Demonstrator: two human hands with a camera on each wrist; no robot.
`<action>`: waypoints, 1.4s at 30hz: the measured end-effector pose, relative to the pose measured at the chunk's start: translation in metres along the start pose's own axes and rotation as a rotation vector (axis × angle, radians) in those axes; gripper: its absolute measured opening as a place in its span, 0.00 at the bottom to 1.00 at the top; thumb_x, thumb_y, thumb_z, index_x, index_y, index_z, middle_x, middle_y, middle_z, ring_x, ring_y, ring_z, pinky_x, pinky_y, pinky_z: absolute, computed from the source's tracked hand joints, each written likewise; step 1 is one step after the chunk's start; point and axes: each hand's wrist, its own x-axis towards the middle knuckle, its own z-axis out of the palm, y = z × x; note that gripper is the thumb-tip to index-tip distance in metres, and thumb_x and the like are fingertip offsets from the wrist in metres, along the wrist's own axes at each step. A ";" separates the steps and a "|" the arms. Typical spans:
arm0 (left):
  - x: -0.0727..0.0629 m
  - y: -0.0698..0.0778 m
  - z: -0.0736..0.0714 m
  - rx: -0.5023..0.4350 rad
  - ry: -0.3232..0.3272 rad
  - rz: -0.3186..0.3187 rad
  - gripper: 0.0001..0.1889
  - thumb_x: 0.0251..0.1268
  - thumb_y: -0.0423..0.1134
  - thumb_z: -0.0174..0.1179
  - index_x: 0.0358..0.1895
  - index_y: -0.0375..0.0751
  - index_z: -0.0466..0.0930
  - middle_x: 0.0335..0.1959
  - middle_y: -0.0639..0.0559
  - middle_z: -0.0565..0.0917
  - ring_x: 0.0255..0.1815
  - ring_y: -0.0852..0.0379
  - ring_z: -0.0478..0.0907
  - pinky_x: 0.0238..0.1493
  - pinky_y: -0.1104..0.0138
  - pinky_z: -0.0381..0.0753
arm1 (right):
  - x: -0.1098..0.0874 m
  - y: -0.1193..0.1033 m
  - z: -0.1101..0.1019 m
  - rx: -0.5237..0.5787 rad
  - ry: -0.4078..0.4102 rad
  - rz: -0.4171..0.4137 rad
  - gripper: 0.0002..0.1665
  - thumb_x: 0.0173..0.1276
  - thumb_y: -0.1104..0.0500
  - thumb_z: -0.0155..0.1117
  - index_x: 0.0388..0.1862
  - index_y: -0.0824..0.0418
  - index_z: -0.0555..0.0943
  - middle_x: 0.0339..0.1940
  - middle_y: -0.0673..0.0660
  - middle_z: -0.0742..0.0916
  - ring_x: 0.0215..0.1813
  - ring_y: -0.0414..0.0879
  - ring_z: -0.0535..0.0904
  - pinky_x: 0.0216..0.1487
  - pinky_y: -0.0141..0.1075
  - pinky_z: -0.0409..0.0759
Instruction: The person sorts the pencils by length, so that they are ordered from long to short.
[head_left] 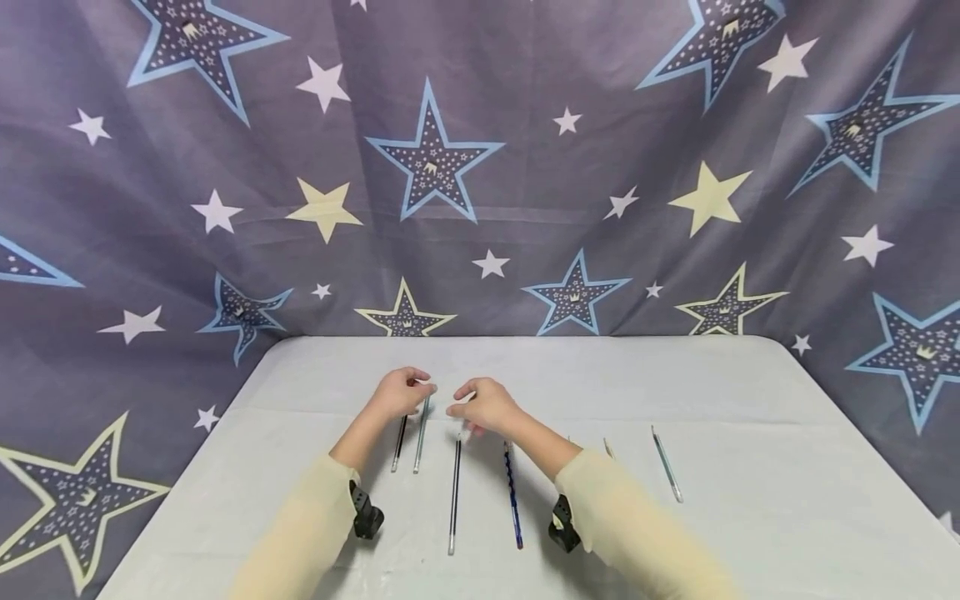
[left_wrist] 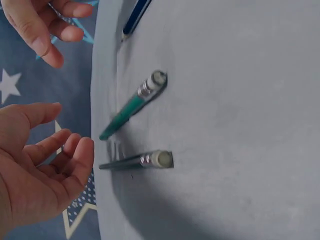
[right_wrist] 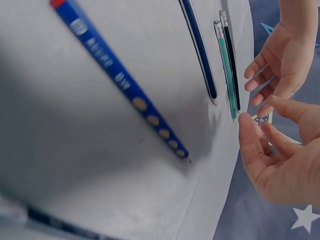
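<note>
My left hand (head_left: 401, 393) hovers over the far tips of a black pencil (head_left: 400, 443) and a green pencil (head_left: 422, 437), its fingers loosely bent and holding nothing. In the left wrist view, both eraser ends face the camera, apart from the left hand (left_wrist: 45, 175). Opposite it, my right hand (head_left: 487, 405) is raised, also with bent fingers and nothing held. Nearest below the right hand lie a dark blue striped pencil (head_left: 455, 496) and a blue pencil with dimples (head_left: 513, 496). The dimpled pencil (right_wrist: 112, 67) has a red end in the right wrist view.
A teal pencil (head_left: 666, 463) lies farther right on the white-covered table (head_left: 750, 517). Another pencil (head_left: 609, 448) is mostly hidden by the right sleeve. A grey star-patterned cloth (head_left: 525, 183) hangs behind the table's far edge.
</note>
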 end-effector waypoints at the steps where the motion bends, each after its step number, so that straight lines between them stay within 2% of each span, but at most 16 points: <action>1: -0.002 0.002 0.000 0.000 -0.008 0.007 0.20 0.64 0.42 0.56 0.55 0.31 0.75 0.47 0.36 0.78 0.37 0.48 0.81 0.34 0.64 0.86 | -0.001 0.001 -0.002 -0.001 0.002 0.001 0.20 0.61 0.55 0.66 0.49 0.64 0.79 0.34 0.66 0.85 0.32 0.59 0.84 0.32 0.45 0.87; 8: -0.017 0.014 0.004 0.011 -0.032 0.025 0.19 0.64 0.42 0.57 0.53 0.31 0.76 0.43 0.39 0.80 0.35 0.50 0.79 0.32 0.66 0.83 | -0.012 0.010 -0.013 -0.027 0.007 -0.010 0.20 0.60 0.54 0.66 0.49 0.64 0.79 0.32 0.64 0.85 0.25 0.54 0.83 0.28 0.43 0.86; 13: -0.024 0.018 0.010 -0.020 -0.059 0.009 0.19 0.63 0.42 0.58 0.52 0.32 0.76 0.40 0.41 0.80 0.31 0.51 0.79 0.28 0.66 0.83 | -0.020 0.016 -0.019 -0.029 -0.009 -0.009 0.19 0.60 0.55 0.67 0.48 0.64 0.79 0.31 0.64 0.84 0.20 0.48 0.79 0.27 0.42 0.85; 17: -0.030 0.018 0.015 -0.048 -0.084 0.011 0.18 0.62 0.41 0.59 0.51 0.32 0.76 0.40 0.41 0.81 0.33 0.48 0.80 0.28 0.64 0.85 | -0.026 0.021 -0.023 -0.032 -0.013 -0.015 0.19 0.60 0.55 0.67 0.47 0.64 0.80 0.30 0.66 0.84 0.21 0.51 0.80 0.27 0.42 0.85; 21: -0.038 0.019 0.019 -0.045 -0.096 0.019 0.17 0.62 0.41 0.60 0.49 0.33 0.78 0.38 0.43 0.81 0.30 0.51 0.80 0.28 0.65 0.85 | -0.034 0.028 -0.028 -0.030 -0.021 -0.011 0.19 0.60 0.55 0.67 0.47 0.64 0.79 0.31 0.66 0.84 0.24 0.54 0.82 0.27 0.42 0.85; 25: -0.044 0.021 0.024 -0.028 -0.123 0.023 0.15 0.62 0.42 0.60 0.47 0.35 0.78 0.36 0.46 0.80 0.28 0.55 0.78 0.27 0.67 0.84 | -0.041 0.036 -0.032 -0.022 -0.029 -0.005 0.20 0.60 0.55 0.67 0.48 0.65 0.79 0.30 0.64 0.84 0.23 0.49 0.80 0.26 0.40 0.85; 31: -0.053 0.023 0.030 -0.039 -0.158 0.028 0.15 0.61 0.42 0.60 0.46 0.35 0.78 0.33 0.48 0.79 0.26 0.54 0.78 0.24 0.67 0.81 | -0.051 0.049 -0.035 -0.024 -0.041 -0.020 0.19 0.61 0.56 0.66 0.48 0.65 0.79 0.25 0.60 0.82 0.20 0.44 0.77 0.23 0.37 0.84; 37: -0.062 0.022 0.034 -0.046 -0.195 0.029 0.16 0.61 0.42 0.60 0.47 0.34 0.77 0.32 0.48 0.78 0.22 0.53 0.77 0.22 0.66 0.79 | -0.060 0.060 -0.037 0.005 -0.059 -0.008 0.17 0.61 0.56 0.65 0.46 0.65 0.78 0.25 0.60 0.82 0.19 0.43 0.76 0.22 0.37 0.82; 42: -0.069 0.020 0.039 -0.036 -0.201 0.035 0.16 0.60 0.40 0.60 0.47 0.33 0.77 0.30 0.49 0.77 0.20 0.57 0.75 0.21 0.68 0.78 | -0.066 0.066 -0.035 0.017 -0.070 -0.004 0.18 0.61 0.56 0.66 0.46 0.64 0.79 0.25 0.55 0.81 0.20 0.43 0.77 0.22 0.36 0.83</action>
